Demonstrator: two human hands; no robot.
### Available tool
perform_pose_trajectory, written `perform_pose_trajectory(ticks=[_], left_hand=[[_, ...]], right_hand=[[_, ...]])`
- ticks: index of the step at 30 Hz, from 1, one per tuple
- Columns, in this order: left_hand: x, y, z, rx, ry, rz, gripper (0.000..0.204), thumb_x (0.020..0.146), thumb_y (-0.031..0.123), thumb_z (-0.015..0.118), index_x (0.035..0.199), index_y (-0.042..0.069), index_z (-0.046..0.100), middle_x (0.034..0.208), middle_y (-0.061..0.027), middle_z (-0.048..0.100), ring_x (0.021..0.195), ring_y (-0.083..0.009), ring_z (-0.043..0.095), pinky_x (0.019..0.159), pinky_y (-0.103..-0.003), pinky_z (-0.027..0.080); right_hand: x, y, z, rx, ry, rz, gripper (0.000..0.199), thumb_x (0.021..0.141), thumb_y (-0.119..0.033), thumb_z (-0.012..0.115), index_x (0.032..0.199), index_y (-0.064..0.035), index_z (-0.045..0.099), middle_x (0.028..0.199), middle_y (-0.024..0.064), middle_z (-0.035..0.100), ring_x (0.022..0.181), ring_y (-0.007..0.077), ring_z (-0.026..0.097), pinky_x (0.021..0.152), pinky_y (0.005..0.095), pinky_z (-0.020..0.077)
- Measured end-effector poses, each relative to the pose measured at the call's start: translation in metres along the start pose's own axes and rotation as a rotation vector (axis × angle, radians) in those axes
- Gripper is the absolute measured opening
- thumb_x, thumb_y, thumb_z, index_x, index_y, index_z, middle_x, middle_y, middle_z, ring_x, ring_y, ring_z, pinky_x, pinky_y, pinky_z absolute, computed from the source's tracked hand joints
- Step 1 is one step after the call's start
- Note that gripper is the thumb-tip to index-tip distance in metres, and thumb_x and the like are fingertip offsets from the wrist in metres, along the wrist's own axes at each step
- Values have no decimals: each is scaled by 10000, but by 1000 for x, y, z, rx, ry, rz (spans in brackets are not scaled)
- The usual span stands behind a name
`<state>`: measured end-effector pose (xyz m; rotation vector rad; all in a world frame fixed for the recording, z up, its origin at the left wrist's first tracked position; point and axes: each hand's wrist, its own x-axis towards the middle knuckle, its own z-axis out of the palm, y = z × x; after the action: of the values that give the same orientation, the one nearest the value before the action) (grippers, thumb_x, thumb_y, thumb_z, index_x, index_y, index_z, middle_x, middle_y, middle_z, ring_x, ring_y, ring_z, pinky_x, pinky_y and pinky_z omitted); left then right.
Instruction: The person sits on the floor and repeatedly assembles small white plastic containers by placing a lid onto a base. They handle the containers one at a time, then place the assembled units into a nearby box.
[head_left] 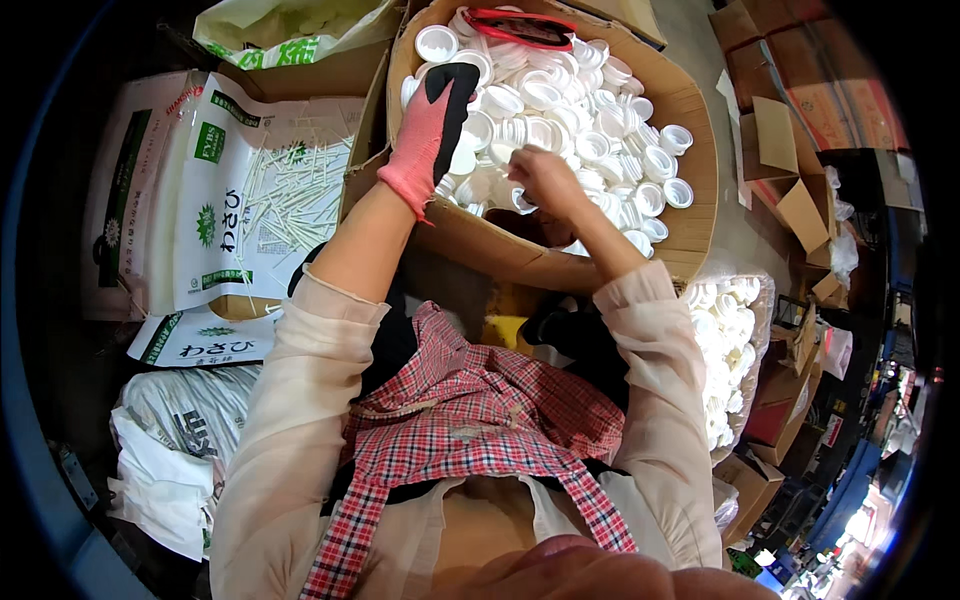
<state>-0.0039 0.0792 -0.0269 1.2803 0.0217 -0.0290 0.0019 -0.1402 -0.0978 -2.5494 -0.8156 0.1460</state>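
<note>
Cardboard box [703, 175] holding heaped white caps [600, 125], gloved left hand [437, 125] hanging over its left side, bare right hand [545, 182] curling its fingers among them, can't tell if either is gripping a cap, left-hand carton [352, 82] holding thin white sticks [290, 195].

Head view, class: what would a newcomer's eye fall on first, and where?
The heap of white plastic caps in the cardboard box at upper centre stands out first. Next comes the pink and black glove on the left hand, over the heap's left side, with the bare right hand to its right. At lower centre is the red plaid apron.
</note>
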Motion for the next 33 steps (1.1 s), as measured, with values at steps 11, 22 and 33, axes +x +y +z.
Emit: perform_pose_trajectory(ticks=[11,22,33], left_hand=[[15,20,10,-1084,-351,-292,698,913,567,399,1355,37,299,1351,-280,375,1282,-491,331,1035,-659,277],[18,8,10,-1121,-577,-253,737,931,575,331,1383,-7,291,1384,-264,388,1277,-420,397,1000,-539,388],[-15,8,65,-498,-653,127,609,942,424,413,1340,-30,333,1288,-227,491,1147,-331,530,968,-447,451]], right_hand=[[40,61,10,120,314,548,563,727,-256,759,1170,1,524,1042,219,635,957,367,609,853,407,470],[-7,-16,-84,1241,651,225,454,897,39,493,1324,-103,437,1095,111,590,917,189,602,732,298,529],[-58,-52,-98,1608,288,213,743,763,45,604,1413,-150,302,1317,123,426,1057,294,566,771,432,566]])
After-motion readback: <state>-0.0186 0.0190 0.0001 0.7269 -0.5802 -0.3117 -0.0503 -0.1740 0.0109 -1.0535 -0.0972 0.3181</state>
